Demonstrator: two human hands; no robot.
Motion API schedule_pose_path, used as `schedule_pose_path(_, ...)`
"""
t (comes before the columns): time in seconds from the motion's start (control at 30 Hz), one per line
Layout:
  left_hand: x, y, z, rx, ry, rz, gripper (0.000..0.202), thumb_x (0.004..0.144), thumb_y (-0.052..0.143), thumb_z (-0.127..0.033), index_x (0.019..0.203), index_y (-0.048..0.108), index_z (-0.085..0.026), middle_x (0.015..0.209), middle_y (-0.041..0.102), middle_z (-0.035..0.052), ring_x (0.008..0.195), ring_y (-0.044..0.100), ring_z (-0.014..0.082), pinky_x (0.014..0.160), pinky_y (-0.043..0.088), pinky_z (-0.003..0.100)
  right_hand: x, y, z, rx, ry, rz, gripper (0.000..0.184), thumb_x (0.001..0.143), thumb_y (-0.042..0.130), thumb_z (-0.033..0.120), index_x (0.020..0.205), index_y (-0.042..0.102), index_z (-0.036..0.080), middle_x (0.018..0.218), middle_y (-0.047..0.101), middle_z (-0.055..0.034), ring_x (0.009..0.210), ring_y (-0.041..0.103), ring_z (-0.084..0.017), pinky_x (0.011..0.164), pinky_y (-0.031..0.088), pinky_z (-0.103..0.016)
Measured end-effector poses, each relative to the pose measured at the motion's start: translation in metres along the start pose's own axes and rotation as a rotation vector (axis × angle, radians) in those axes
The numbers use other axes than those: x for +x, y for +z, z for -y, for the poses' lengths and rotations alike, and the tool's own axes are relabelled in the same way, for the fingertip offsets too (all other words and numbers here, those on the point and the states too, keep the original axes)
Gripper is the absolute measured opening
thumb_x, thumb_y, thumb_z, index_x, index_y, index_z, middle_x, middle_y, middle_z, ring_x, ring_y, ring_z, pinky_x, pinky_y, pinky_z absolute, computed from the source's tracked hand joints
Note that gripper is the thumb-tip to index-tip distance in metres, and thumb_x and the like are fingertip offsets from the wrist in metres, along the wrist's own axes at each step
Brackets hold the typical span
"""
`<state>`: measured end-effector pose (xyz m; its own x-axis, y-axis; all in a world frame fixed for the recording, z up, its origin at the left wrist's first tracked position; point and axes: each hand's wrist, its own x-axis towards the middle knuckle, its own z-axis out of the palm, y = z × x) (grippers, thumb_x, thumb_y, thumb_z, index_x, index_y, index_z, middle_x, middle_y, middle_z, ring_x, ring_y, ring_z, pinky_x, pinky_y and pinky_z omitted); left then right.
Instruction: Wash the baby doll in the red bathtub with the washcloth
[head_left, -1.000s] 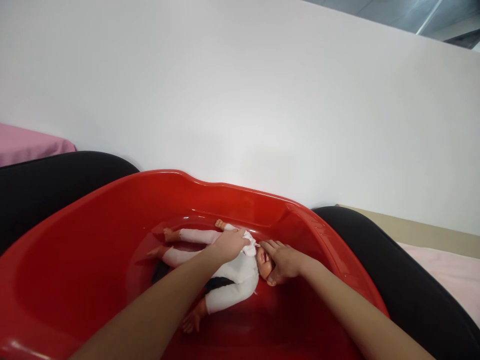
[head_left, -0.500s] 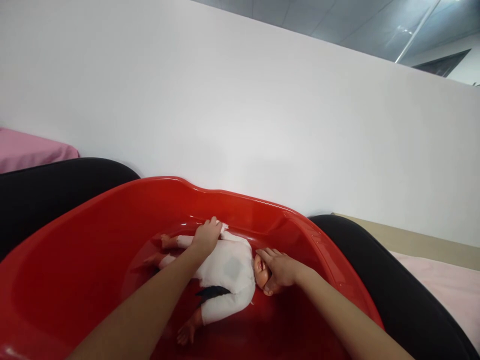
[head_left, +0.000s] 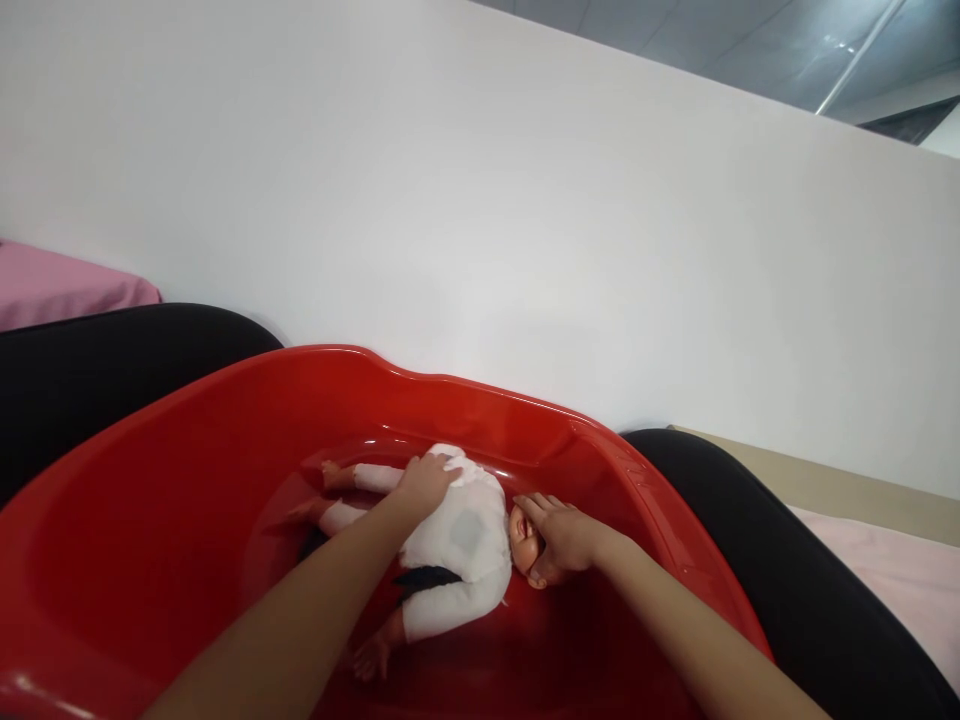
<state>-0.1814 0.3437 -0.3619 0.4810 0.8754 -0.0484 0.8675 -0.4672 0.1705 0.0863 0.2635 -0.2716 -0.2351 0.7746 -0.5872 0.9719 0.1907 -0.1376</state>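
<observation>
Our left fingers (head_left: 442, 468) are curled down over a small white cloth (head_left: 452, 458), pressing it onto the upper side of the doll (head_left: 457, 535) — closed on the cloth, as far as we can see, though the fingertips themselves are hidden beneath the knuckles. Behind them our left hand (head_left: 426, 483) lies palm-down on the doll's white clothing, and the forearm runs back from it in a straight line towards the lower left, crossing over the doll's near side. Our right fingers (head_left: 541, 508) are stretched out and laid flat over the top of the doll's head, with the thumb tucked under beside its cheek, so that our right hand (head_left: 564, 537) cups the head loosely rather than clamping it; the wrist bends slightly and the forearm leads away to the lower right. The doll lies on its back on the floor of the red tub (head_left: 135, 530), head towards our right hand and legs pointing the other way — one bare arm reaches towards the tub's near wall. Black cushions (head_left: 97, 375) sit just beyond the tub's rim on either side, and a white wall (head_left: 480, 200) rises behind its far edge.
</observation>
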Motion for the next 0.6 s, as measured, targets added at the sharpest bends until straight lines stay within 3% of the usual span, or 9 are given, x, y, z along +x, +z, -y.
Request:
schedule_pose_path(0.17,-0.011,-0.001,0.040,0.104,-0.406,0.053,0.038,0.101,0.053,-0.009,0.130,0.077,-0.013,0.135,0.070,0.0289,0.128,0.066,0.0441,0.101,0.057,0.060,-0.002,-0.001,0.002,-0.004,-0.015,-0.003,0.137,0.058,0.090,0.048,0.175,0.026,0.017,0.178,0.032,-0.0171,0.163,0.032,-0.044,0.134,0.030,-0.056)
schedule_pose_path(0.27,-0.013,-0.003,0.045,0.099,-0.486,0.019,0.035,0.102,0.051,-0.010,0.129,0.074,-0.007,0.131,0.068,0.0305,0.123,0.068,0.0451,0.094,0.060,0.058,-0.002,-0.002,0.003,0.002,0.006,0.011,0.141,0.056,0.091,0.048,0.176,0.023,0.017,0.180,0.029,-0.0168,0.165,0.028,-0.045,0.135,0.029,-0.055)
schedule_pose_path(0.37,-0.007,-0.012,0.030,0.045,-0.373,-0.064,0.042,0.102,0.048,-0.008,0.140,0.066,-0.013,0.135,0.065,0.0244,0.122,0.069,0.0372,0.093,0.061,0.046,-0.001,-0.001,0.002,-0.001,-0.004,0.006,0.142,0.055,0.092,0.049,0.176,0.024,0.017,0.178,0.033,-0.0176,0.164,0.031,-0.044,0.135,0.029,-0.056)
schedule_pose_path(0.47,0.000,-0.019,-0.001,-0.026,-0.184,-0.136,0.053,0.104,0.044,-0.010,0.154,0.054,-0.025,0.135,0.065,0.0135,0.112,0.071,0.0269,0.090,0.059,0.037,0.000,0.000,0.001,-0.005,-0.029,-0.006,0.139,0.056,0.092,0.050,0.175,0.028,0.016,0.176,0.035,-0.0189,0.160,0.036,-0.044,0.133,0.033,-0.056)
schedule_pose_path(0.53,0.001,-0.018,-0.020,-0.046,-0.009,-0.144,0.060,0.104,0.040,-0.010,0.158,0.051,-0.031,0.132,0.067,0.0099,0.109,0.071,0.0259,0.095,0.058,0.039,0.000,0.000,0.001,-0.008,-0.022,-0.007,0.140,0.056,0.092,0.050,0.175,0.026,0.017,0.178,0.033,-0.0188,0.161,0.035,-0.044,0.133,0.032,-0.055)
schedule_pose_path(0.6,0.000,-0.012,-0.032,-0.036,0.156,-0.113,0.063,0.104,0.038,-0.011,0.160,0.053,-0.033,0.134,0.067,0.0118,0.118,0.068,0.0304,0.102,0.056,0.045,-0.001,-0.001,0.001,-0.007,-0.013,-0.003,0.142,0.056,0.093,0.050,0.176,0.024,0.019,0.179,0.030,-0.0175,0.162,0.033,-0.044,0.134,0.031,-0.054)
